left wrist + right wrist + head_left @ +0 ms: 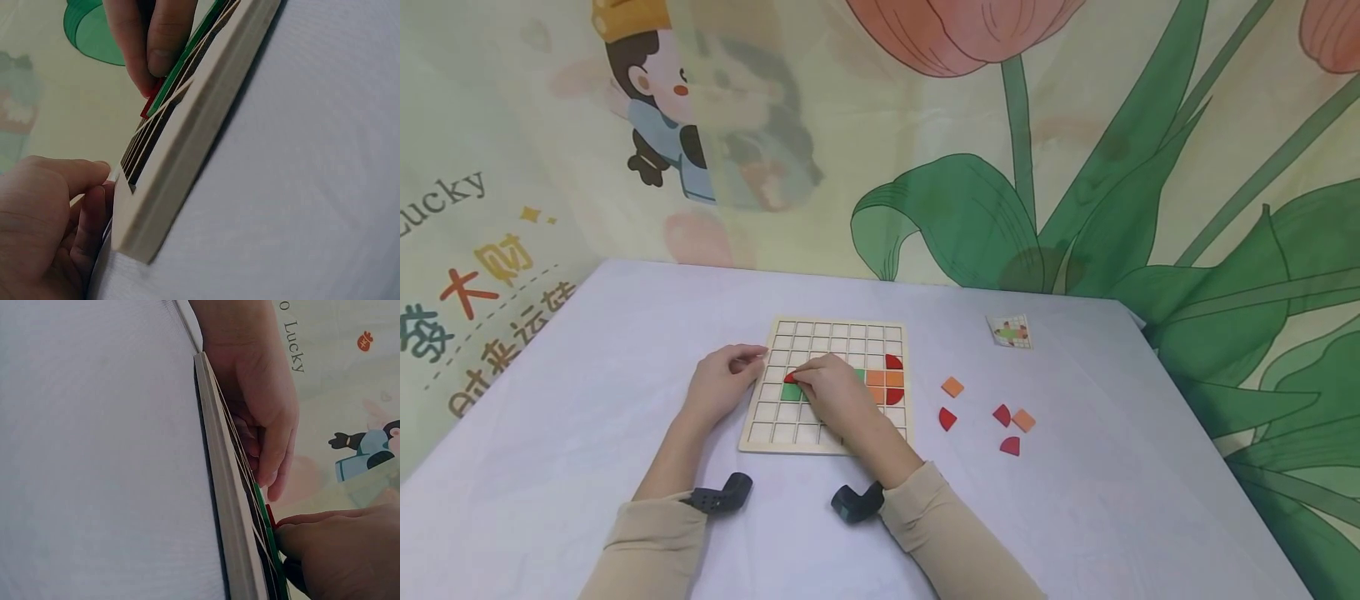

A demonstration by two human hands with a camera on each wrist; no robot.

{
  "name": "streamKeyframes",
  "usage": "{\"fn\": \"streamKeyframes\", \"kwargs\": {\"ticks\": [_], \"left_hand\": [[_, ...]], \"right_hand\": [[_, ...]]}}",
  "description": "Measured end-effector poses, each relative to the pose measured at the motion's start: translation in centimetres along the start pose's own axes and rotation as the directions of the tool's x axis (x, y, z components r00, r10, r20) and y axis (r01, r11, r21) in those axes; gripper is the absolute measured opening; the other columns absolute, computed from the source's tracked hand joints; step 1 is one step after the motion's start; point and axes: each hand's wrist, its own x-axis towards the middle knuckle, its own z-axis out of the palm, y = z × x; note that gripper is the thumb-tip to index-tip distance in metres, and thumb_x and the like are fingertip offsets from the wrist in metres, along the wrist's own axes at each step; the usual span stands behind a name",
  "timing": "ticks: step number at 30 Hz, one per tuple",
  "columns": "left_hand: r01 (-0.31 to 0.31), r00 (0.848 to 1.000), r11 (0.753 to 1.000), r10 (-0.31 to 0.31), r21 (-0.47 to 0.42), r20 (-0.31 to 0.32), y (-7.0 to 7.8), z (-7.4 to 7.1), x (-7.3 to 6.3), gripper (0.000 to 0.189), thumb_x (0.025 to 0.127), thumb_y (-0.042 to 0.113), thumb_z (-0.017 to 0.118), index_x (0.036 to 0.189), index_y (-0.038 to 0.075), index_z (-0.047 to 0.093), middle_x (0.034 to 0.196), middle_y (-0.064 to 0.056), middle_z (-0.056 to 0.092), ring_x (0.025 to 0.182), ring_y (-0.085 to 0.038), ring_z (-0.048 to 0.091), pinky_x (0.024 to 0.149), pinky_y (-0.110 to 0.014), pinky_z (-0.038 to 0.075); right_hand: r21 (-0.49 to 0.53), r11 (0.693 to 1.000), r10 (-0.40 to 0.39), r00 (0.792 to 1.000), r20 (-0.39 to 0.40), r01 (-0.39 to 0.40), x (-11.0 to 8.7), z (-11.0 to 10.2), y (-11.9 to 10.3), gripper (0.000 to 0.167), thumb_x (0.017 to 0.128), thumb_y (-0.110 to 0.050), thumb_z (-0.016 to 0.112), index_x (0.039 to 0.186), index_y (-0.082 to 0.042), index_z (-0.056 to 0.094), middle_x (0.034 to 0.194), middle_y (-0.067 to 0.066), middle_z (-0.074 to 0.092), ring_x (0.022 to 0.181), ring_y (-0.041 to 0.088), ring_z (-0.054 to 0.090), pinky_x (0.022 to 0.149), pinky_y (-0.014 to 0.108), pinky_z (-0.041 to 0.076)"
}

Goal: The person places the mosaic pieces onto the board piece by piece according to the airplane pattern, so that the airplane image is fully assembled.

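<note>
A pale wooden grid board (784, 433) lies on the table. My right hand (838, 398) reaches over it and pinches a red quarter-circle piece (789, 377) between thumb and fingers, at the upper side of a green square piece (791, 392). In the left wrist view the red piece (147, 109) shows beside the green one, under the fingertips. At the board's left edge, my left hand (721, 385) rests with loosely bent fingers, fingertips right at the rim. Orange squares (876, 378) and red quarter circles (893, 362) sit in the right-hand cells; the right hand hides part of the middle.
Right of the board lie loose orange squares (952, 386) and several loose red quarter circles (947, 418). A small picture card (1013, 332) is farther back. White cloth (1112, 467) covers the table, and a printed backdrop (925, 125) stands behind it.
</note>
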Motion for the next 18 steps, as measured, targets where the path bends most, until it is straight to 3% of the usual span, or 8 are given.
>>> {"fn": "streamKeyframes", "kwargs": {"ticks": [18], "left_hand": [[-0.016,1.000,1.000,0.016,-0.005,0.001,-0.09,-0.08,-0.01,0.034,0.095,0.022,0.055,0.126,0.009,0.060,0.111,-0.014,0.064,0.095,-0.024,0.058,0.075,-0.030,0.042]], "right_hand": [[-0.006,0.999,-0.048,0.998,0.030,0.048,-0.24,-0.30,-0.22,0.021,0.095,-0.023,0.058,0.110,-0.019,0.073,0.111,-0.007,0.066,0.106,0.011,0.057,0.093,0.020,0.046]]}}
